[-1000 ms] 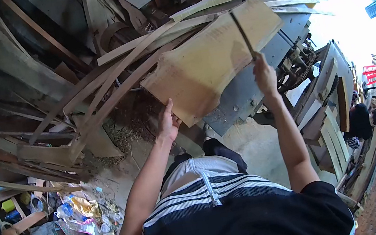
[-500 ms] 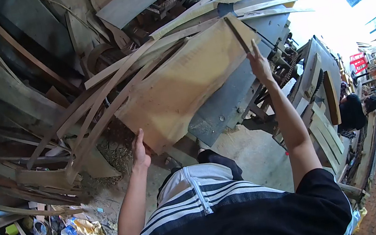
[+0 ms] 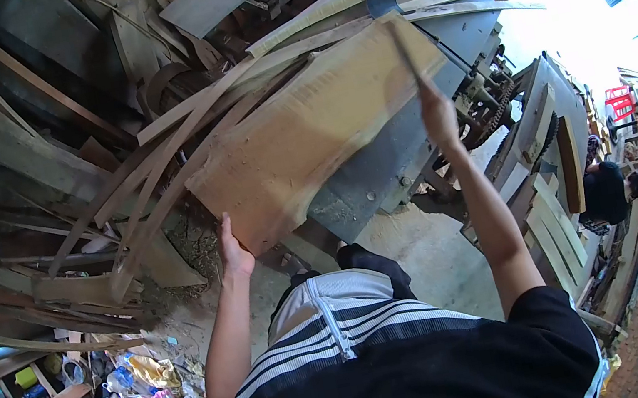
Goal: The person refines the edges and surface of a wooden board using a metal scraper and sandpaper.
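Note:
A broad wooden board, with one curved edge, lies across a grey metal machine table, its left end hanging past the table. My left hand is at that end, gripping the board's near corner; some fingers are hidden behind the edge. Farther right, my right hand is closed around the near end of a thin dark strip. The strip extends over the right end of the board and is smeared by motion, so its exact kind cannot be made out.
Long curved wood strips lie behind the board and reach left. A toothed gear or blade shows beside the table. To the right a person in black sits near stacked planks. Bags and scraps litter the lower left.
My right hand has lowered slightly, and the dark strip has swung with it. My left hand and the board's near corner have shifted a little left. The view has moved slightly too.

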`<state>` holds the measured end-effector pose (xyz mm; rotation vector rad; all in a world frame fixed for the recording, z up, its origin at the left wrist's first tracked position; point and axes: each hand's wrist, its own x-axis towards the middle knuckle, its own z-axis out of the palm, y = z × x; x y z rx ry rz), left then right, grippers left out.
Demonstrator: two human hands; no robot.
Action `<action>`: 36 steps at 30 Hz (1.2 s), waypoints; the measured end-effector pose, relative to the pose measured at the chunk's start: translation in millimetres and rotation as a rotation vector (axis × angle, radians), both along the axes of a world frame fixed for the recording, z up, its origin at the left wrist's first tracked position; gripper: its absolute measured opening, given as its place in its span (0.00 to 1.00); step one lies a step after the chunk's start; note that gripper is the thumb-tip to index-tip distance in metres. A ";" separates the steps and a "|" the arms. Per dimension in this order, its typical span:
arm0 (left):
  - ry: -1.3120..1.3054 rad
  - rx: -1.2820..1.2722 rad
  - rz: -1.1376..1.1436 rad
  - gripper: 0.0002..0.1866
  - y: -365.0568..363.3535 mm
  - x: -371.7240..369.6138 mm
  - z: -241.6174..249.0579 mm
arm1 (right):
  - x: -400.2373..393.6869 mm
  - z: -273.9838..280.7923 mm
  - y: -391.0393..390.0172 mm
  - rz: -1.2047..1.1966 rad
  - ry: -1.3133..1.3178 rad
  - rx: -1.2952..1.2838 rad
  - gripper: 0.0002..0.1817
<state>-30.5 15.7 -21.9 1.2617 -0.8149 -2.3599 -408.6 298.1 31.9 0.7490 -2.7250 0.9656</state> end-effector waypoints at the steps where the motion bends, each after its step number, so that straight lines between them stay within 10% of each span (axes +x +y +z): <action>1: 0.025 0.007 0.022 0.32 1.6 2.5 -1.6 | -15.9 17.1 1.8 -0.148 -0.051 0.023 0.23; 10: -0.154 -0.315 0.025 0.28 12.2 4.5 -1.2 | 143.3 0.9 -29.4 0.400 -0.087 0.141 0.29; 15: -0.202 -0.480 -0.034 0.27 19.3 17.7 3.6 | 56.9 14.3 -25.7 -0.044 -0.065 0.170 0.30; 25: -0.161 -0.594 -0.201 0.27 20.1 22.2 8.8 | 212.8 -2.0 -53.0 0.532 -0.142 0.026 0.33; 29: -0.167 -0.663 -0.203 0.24 17.7 29.6 -2.1 | 168.1 16.2 -58.5 0.018 -0.125 0.149 0.26; 36: 0.000 -0.468 -0.360 0.19 10.2 39.0 0.9 | 303.1 -13.8 -78.1 0.456 -0.205 0.060 0.30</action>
